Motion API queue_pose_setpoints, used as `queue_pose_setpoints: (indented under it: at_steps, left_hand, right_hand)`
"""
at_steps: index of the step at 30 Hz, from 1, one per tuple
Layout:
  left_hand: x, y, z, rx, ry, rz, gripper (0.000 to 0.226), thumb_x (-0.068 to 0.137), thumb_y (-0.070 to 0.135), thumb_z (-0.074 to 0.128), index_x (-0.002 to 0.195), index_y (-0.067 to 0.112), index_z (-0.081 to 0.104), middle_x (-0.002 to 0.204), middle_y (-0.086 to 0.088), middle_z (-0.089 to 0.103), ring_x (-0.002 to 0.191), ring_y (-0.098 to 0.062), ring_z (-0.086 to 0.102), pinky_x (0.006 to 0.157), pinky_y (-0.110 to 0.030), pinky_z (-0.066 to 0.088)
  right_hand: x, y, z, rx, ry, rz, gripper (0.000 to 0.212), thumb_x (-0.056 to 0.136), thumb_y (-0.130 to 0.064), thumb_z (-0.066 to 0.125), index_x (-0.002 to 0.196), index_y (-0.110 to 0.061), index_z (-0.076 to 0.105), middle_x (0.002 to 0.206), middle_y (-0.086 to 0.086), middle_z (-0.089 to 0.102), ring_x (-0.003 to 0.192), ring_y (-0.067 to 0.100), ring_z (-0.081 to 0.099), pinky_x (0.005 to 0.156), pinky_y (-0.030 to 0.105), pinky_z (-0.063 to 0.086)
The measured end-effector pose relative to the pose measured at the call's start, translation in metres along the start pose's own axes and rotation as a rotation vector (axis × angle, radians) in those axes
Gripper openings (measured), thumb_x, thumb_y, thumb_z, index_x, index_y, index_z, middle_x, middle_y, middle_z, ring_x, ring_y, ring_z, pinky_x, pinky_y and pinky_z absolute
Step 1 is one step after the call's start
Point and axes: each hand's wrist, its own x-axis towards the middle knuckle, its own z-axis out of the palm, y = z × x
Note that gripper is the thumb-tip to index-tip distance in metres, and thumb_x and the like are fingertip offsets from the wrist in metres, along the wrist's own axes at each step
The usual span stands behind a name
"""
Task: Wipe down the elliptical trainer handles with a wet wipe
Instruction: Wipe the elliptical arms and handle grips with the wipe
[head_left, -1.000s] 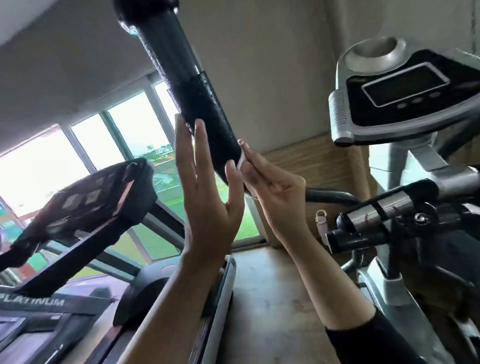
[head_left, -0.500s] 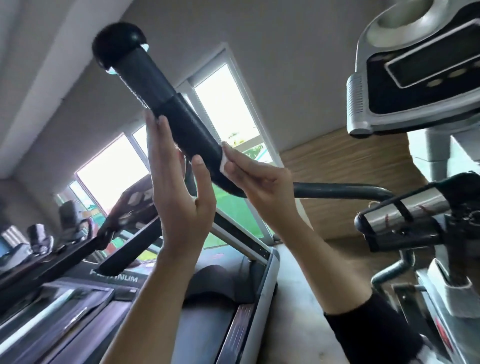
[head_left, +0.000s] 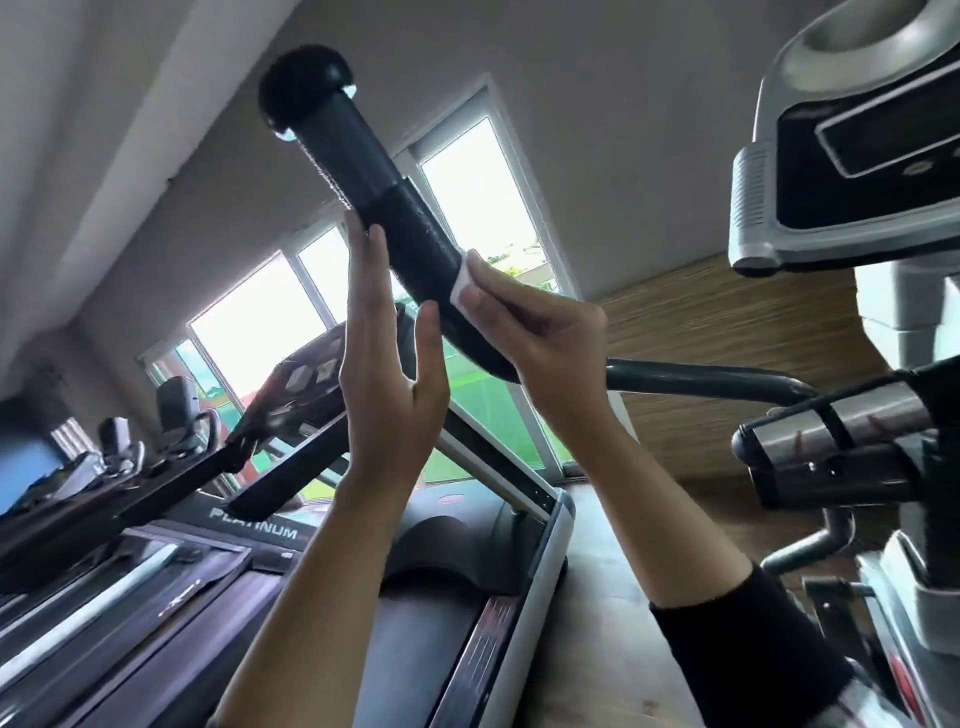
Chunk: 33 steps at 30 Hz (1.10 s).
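Obs.: treadmill (head_left: 467, 597) fills lower left, windows (head_left: 467, 197) behind it; elliptical console (head_left: 857, 156) upper right. Task item: left handle (head_left: 395, 213) of the elliptical, a black padded bar running up and left from a bend to a round end cap (head_left: 304, 85). A second grip (head_left: 831, 431), metal-banded, sits at right, well apart from both hands. Progress (judgement): wiping is under way on the lower padded section of this one handle; the upper part toward the cap shows no wipe on it now, and the right-side grip looks untouched, so most of the task appears left. Left hand (head_left: 387, 384) is raised, palm toward the bar, fingers straight and held together, tips touching the left side of the padding, thumb apart and just below the bar; it holds nothing. Right hand (head_left: 545, 338) reaches in from the right, fingers extended and together, pressing a white wipe (head_left: 462, 283) flat against the bar's right side.
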Motion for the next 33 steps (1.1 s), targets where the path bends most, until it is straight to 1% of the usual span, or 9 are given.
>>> queue_pose_setpoints:
  at_steps: [4,7,9,12,17,21,27,30,33]
  left_hand:
    - [0.0,-0.004,-0.001,-0.02,0.004,-0.022,0.056,0.101,0.025,0.043,0.149,0.0,0.025,0.159,-0.013,0.018,0.148,-0.015,0.017,0.113,-0.05,0.035]
    - [0.0,-0.007,0.001,-0.059,0.012,-0.017,0.056,0.101,0.022,0.046,0.15,0.005,0.023,0.159,-0.014,0.02,0.148,-0.015,0.018,0.114,-0.052,0.033]
    - [0.001,-0.01,0.002,-0.085,0.019,-0.015,0.056,0.1,0.015,0.048,0.149,0.009,0.02,0.159,-0.016,0.021,0.148,-0.02,0.019,0.113,-0.056,0.032]
    - [0.0,-0.014,0.004,-0.1,0.027,-0.008,0.056,0.1,0.011,0.05,0.147,0.008,0.021,0.158,-0.018,0.023,0.148,-0.018,0.019,0.114,-0.055,0.031]
    - [0.002,-0.019,0.003,-0.138,0.011,0.028,0.058,0.1,0.006,0.05,0.149,0.008,0.019,0.159,-0.016,0.018,0.149,-0.018,0.017,0.114,-0.056,0.03]
    - [0.003,-0.022,0.005,-0.193,0.005,0.021,0.059,0.1,0.004,0.05,0.147,0.015,0.017,0.16,-0.016,0.016,0.149,-0.018,0.016,0.118,-0.051,0.026]
    - [0.002,-0.028,0.004,-0.257,0.004,0.072,0.054,0.099,0.001,0.049,0.147,0.001,0.024,0.157,-0.022,0.019,0.148,-0.018,0.016,0.116,-0.053,0.028]
    - [0.003,-0.029,0.004,-0.284,-0.006,0.061,0.054,0.098,0.001,0.05,0.146,-0.005,0.026,0.156,-0.023,0.022,0.147,-0.023,0.02,0.115,-0.053,0.031]
    - [0.004,-0.031,0.004,-0.306,0.011,0.082,0.054,0.096,-0.002,0.052,0.144,-0.008,0.027,0.155,-0.024,0.024,0.146,-0.02,0.022,0.114,-0.052,0.032]
  right_hand:
    - [-0.012,0.001,-0.006,-0.049,0.035,0.021,0.03,0.08,-0.008,0.07,0.11,-0.009,0.064,0.09,-0.004,0.071,0.082,0.025,0.07,0.069,0.021,0.057]
    - [-0.001,-0.009,0.007,-0.079,0.03,-0.021,0.03,0.08,-0.009,0.07,0.109,-0.012,0.063,0.084,-0.008,0.07,0.075,0.01,0.071,0.064,0.015,0.055]
    - [0.009,-0.015,0.016,-0.147,0.015,-0.1,0.029,0.081,-0.01,0.07,0.109,-0.014,0.063,0.078,-0.001,0.072,0.061,0.002,0.066,0.054,0.01,0.049]
    - [0.012,-0.014,0.015,-0.214,-0.024,-0.122,0.027,0.085,-0.014,0.067,0.112,-0.013,0.065,0.067,0.012,0.07,0.047,0.008,0.056,0.046,0.013,0.043]
    - [-0.005,-0.007,0.004,-0.234,-0.074,-0.169,0.031,0.087,-0.011,0.062,0.118,-0.004,0.06,0.086,0.004,0.072,0.064,-0.011,0.059,0.063,0.007,0.049]
    - [0.011,-0.014,0.017,-0.32,-0.047,-0.216,0.028,0.088,-0.018,0.062,0.112,-0.004,0.066,0.091,0.003,0.074,0.061,-0.006,0.062,0.054,0.014,0.051]
    - [0.005,-0.017,0.02,-0.389,0.001,-0.265,0.029,0.086,-0.021,0.065,0.114,-0.015,0.062,0.091,-0.005,0.074,0.066,0.011,0.07,0.053,0.026,0.057]
    - [-0.009,-0.009,0.013,-0.39,0.016,-0.277,0.029,0.085,-0.008,0.066,0.114,-0.007,0.061,0.105,-0.001,0.069,0.088,0.006,0.07,0.071,0.018,0.057]
    - [-0.001,-0.012,0.022,-0.43,0.054,-0.281,0.029,0.085,-0.006,0.067,0.113,-0.005,0.06,0.109,0.002,0.066,0.092,0.0,0.067,0.075,0.012,0.053]
